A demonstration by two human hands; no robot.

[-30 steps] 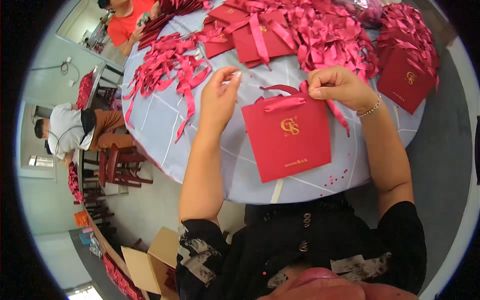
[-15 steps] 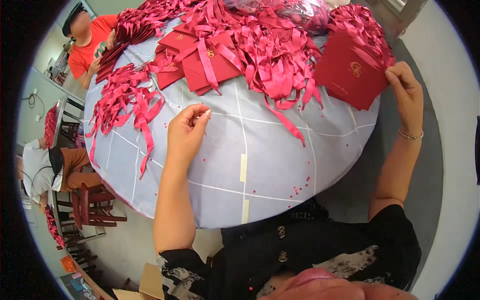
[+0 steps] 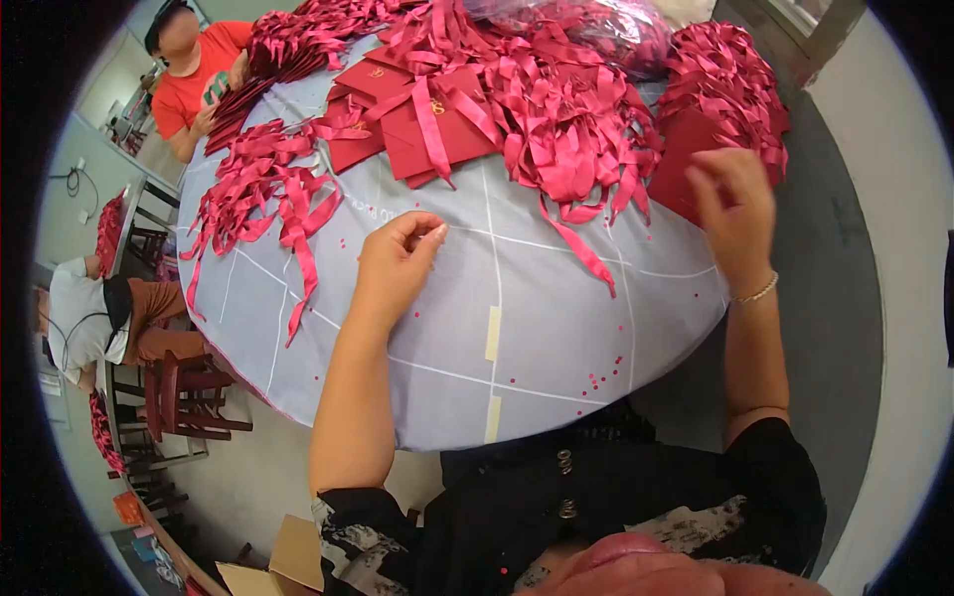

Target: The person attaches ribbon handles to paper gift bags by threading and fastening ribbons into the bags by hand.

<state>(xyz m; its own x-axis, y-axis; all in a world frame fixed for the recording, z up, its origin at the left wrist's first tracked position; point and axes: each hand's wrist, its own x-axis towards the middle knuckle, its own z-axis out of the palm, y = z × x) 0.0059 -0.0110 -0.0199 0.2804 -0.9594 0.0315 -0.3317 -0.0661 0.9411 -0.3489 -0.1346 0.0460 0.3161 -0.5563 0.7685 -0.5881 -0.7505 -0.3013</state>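
My left hand [image 3: 399, 263] hovers over the middle of the table, its fingers curled toward the thumb, and I see nothing between them. My right hand [image 3: 737, 214], smeared by motion, is in front of the right-hand stack of dark red square cards [image 3: 681, 164]; its fingers are too blurred to read. Pinkish-red ribbons [image 3: 730, 74] lie heaped over that stack. Ahead of my left hand lie more red cards [image 3: 432, 149] with gold emblems and ribbons across them. A large ribbon heap [image 3: 576, 139] fills the far middle, and a looser ribbon bunch [image 3: 263, 184] is at the left.
The round table has a grey cloth [image 3: 556, 328] with white lines and scattered small red dots [image 3: 601, 379]. A clear plastic bag [image 3: 616, 30] sits at the back. Across the table, a person in orange [image 3: 189, 79] handles cards. Wooden chairs [image 3: 184, 392] and a cardboard box [image 3: 296, 551] stand lower left.
My right hand has let go of the right-hand card stack's edge and moved left and nearer to me. My left hand keeps its curled pose. The whole view has shifted slightly.
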